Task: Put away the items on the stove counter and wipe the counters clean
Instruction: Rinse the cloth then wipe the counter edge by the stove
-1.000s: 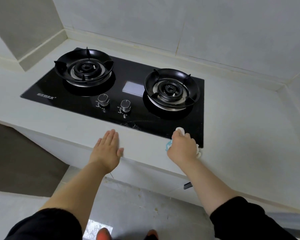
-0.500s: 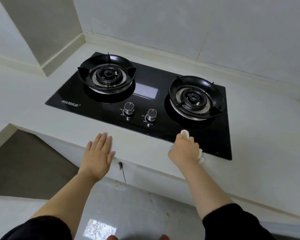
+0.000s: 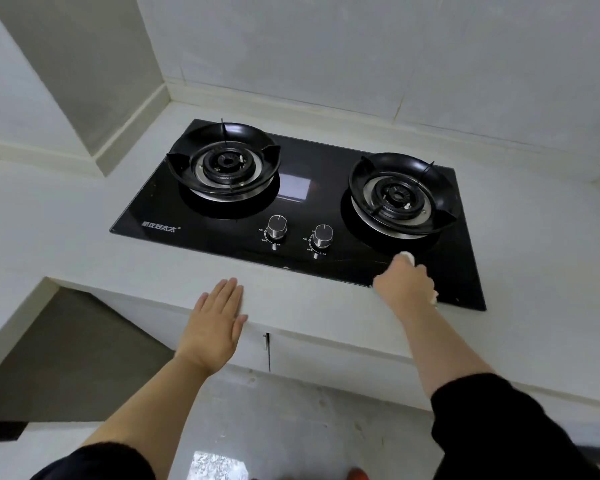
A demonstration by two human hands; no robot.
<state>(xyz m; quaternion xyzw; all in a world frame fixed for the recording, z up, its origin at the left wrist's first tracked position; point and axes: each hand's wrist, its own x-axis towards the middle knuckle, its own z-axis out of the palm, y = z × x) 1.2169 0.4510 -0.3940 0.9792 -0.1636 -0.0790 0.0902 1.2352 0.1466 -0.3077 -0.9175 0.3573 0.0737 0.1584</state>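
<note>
On stove (image 3: pixel 201 233): right hand (image 3: pixel 404 289) grips cloth (image 3: pixel 407 257).

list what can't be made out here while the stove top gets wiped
Head view, the only one:
1. Cloth: mostly hidden under the right hand; only white bits show, so its size and shape are unclear.
2. Knob markings: too small to read.
3. Brand lettering on the cooktop: too small to read.
4. Counter to the right: cut off by the frame edge.
</note>
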